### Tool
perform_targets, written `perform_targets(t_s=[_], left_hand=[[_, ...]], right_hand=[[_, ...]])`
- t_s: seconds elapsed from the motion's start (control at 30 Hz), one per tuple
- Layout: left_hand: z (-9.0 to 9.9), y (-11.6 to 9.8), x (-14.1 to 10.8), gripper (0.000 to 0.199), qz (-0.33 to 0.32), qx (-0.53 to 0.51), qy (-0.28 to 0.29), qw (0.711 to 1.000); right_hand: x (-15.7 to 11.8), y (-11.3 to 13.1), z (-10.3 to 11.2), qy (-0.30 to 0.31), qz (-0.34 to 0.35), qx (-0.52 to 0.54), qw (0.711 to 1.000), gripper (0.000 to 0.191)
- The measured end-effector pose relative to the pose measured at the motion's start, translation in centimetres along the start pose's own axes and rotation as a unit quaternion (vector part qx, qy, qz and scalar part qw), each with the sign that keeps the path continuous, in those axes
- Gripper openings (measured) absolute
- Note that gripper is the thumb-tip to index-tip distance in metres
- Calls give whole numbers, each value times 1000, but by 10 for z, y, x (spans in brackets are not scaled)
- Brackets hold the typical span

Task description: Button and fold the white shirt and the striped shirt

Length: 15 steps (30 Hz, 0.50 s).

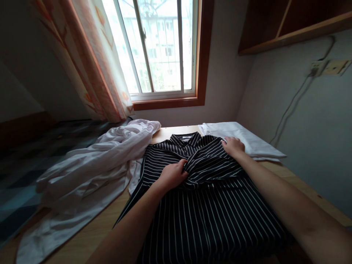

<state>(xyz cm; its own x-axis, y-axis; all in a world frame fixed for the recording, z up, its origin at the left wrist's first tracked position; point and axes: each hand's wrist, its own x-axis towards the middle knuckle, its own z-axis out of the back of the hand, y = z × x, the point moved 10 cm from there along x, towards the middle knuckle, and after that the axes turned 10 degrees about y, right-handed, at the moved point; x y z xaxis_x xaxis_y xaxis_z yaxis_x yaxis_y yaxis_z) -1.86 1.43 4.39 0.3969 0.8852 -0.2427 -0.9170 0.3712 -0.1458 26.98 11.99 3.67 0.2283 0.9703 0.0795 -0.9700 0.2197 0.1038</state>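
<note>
A black shirt with white stripes (pixel 203 216) lies spread on a wooden table, its collar at the far end and its lower part toward me. My left hand (pixel 173 174) is closed on the cloth at the middle of the front, where the fabric bunches into twisted folds. At the far right shoulder, my right hand (pixel 233 146) has its fingers closed on the shirt's edge. Slanting creases run between the two hands. The fingertips of both hands are partly hidden by cloth and knuckles.
Crumpled white cloth (pixel 90 172) lies along the left, partly over the table (pixel 277 170). A folded white garment (pixel 228 134) sits at the back right. Beyond are a window (pixel 162 47) and a curtain (pixel 93 62); a shelf (pixel 297 36) and a cable (pixel 291 102) are on the right.
</note>
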Motion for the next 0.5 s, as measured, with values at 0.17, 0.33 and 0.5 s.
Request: perform_targets(t_s=[0.17, 0.33, 0.5], left_hand=[[0, -2, 0, 47, -1, 13, 2, 1000], [0, -5, -1, 47, -14, 25, -1, 1000], [-3, -6, -2, 50, -32, 43, 3, 999]], right_hand=[[-32, 41, 23, -28, 179, 45, 982, 34], [-87, 100, 5, 32, 361, 154, 919, 41], [-99, 107, -24, 41, 319, 137, 937, 47]])
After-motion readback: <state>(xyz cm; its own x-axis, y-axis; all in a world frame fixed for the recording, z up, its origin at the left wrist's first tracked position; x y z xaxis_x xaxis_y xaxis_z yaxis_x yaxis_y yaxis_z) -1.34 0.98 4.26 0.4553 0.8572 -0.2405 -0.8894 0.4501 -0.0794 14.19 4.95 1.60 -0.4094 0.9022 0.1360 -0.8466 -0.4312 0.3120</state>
